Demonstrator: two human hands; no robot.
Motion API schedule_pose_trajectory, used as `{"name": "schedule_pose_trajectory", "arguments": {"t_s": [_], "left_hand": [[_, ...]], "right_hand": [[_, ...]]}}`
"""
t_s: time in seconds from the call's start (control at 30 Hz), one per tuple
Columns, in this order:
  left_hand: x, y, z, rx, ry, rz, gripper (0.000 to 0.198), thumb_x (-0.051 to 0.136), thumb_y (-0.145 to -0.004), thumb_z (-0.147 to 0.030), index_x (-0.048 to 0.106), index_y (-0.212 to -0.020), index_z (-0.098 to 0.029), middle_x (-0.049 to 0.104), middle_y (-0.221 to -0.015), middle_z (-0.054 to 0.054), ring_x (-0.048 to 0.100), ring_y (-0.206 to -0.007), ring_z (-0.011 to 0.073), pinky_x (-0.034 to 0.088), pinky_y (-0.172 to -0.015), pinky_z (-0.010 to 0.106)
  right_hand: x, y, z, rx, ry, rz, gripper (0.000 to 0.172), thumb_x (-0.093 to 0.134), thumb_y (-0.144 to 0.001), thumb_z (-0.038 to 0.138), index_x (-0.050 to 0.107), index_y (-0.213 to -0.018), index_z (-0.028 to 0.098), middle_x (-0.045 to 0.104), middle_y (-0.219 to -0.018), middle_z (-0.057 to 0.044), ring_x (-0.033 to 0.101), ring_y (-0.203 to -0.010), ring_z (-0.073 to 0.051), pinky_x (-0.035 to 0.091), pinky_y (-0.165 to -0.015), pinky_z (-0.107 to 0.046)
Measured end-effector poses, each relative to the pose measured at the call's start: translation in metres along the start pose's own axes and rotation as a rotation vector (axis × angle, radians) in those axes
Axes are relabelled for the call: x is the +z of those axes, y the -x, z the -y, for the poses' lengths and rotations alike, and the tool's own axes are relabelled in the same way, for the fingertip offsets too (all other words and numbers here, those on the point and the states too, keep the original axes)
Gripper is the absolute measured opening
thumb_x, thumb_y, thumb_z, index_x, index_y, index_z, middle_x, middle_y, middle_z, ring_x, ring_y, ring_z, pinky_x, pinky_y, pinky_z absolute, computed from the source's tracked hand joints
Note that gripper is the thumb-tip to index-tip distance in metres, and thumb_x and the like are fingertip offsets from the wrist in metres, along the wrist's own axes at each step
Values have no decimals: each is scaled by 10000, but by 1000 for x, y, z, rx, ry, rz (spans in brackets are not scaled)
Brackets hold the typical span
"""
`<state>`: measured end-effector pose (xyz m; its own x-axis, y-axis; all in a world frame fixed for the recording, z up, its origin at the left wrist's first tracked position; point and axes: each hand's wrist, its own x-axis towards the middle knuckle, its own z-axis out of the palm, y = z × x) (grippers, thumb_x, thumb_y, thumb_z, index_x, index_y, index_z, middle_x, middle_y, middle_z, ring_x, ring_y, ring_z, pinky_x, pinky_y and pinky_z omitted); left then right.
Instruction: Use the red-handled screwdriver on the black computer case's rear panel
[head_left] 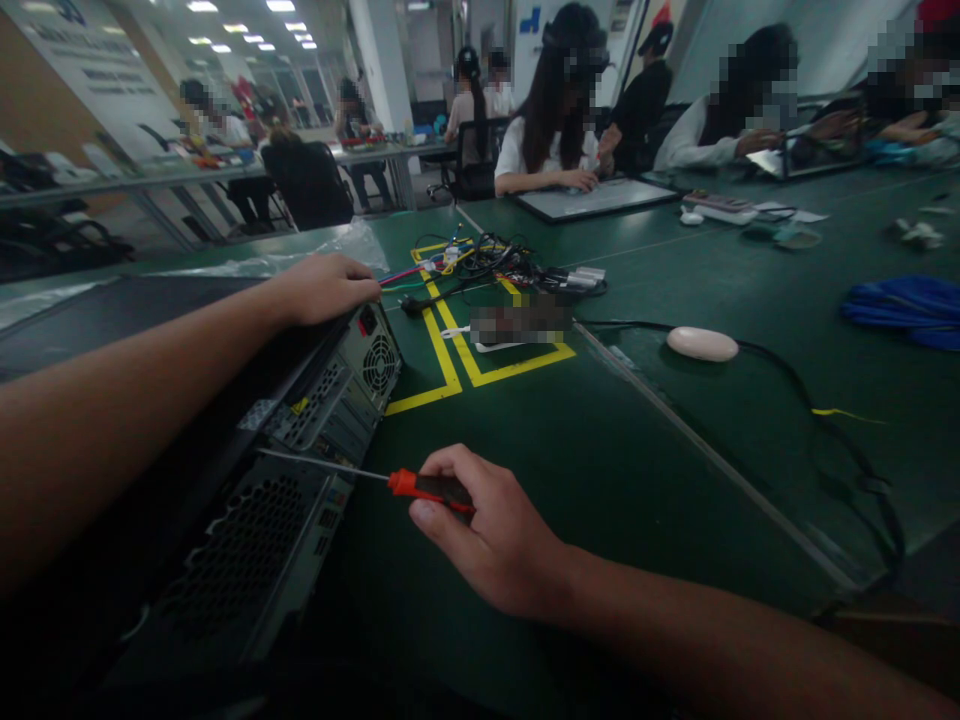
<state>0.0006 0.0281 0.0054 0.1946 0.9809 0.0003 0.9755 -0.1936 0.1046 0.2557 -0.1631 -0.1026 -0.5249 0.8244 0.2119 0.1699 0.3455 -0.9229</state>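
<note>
A black desktop computer case (187,300) lies at the left with its metal back panel (330,400) facing right. My left hand (334,287) rests on top of the case, its fingers bent together at the back edge. In my right hand (487,525) is a screwdriver (431,488) with a red and black handle, the fingers closed around it. Its shaft points left, and the tip meets the back panel near the edge of the dark side cover. Whether the tip sits in a screw is too small to tell.
A tangle of cables (502,258) lies beyond the case, near yellow tape marks (517,372) and a blurred object. A pale oval mouse-like thing (703,344) with a black cable is to the right, with a blue cloth-like bundle (904,308) farther over. Other people sit across the green table (600,480).
</note>
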Motion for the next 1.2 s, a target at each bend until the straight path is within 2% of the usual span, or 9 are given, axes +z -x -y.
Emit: {"name": "schedule_pose_trajectory", "arguments": {"t_s": [0.3,0.57,0.7,0.8,1.0,1.2], "left_hand": [[0,0,1,16,-21,-5,582,436,-844,-547,825,-1093,-194,774,-1089,140,677,-1044,373,522,-978,452],[-1,1,-1,1,-12,-4,551,455,-847,-549,820,-1056,-194,775,-1092,121,674,-1026,354,510,-933,406],[-4,7,-6,23,-42,25,521,412,-923,-484,779,-1099,-158,769,-1093,86,646,-1006,281,479,-935,369],[-5,9,-8,22,-60,31,523,397,-944,-462,762,-1118,-129,763,-1133,98,640,-1013,275,466,-924,363],[-5,8,-7,31,-72,36,556,390,-957,-455,747,-1169,-85,751,-1159,133,644,-1033,293,457,-918,371],[-4,7,-6,25,-76,30,557,386,-940,-465,762,-1143,-108,761,-1133,128,650,-1017,281,470,-910,366]], "right_hand": [[0,1,1,-14,31,-14,121,614,-1014,314,643,-1037,199,672,-916,-20,598,-792,-163,458,-760,-302],[2,1,-2,-8,41,-4,172,586,-1035,325,682,-1054,183,666,-924,-37,611,-810,-171,449,-733,-303],[2,2,-2,-2,5,18,178,607,-1019,334,614,-1134,199,681,-964,-34,620,-832,-180,466,-764,-318],[1,3,-2,-4,-22,16,238,680,-961,306,553,-1141,217,679,-986,-22,627,-843,-178,469,-774,-314],[1,1,-2,-18,11,19,109,641,-966,227,562,-1041,226,639,-918,-2,586,-794,-162,449,-742,-295],[1,1,-2,-12,4,12,99,640,-972,238,578,-1049,223,639,-921,-4,586,-800,-166,446,-733,-293]]}}
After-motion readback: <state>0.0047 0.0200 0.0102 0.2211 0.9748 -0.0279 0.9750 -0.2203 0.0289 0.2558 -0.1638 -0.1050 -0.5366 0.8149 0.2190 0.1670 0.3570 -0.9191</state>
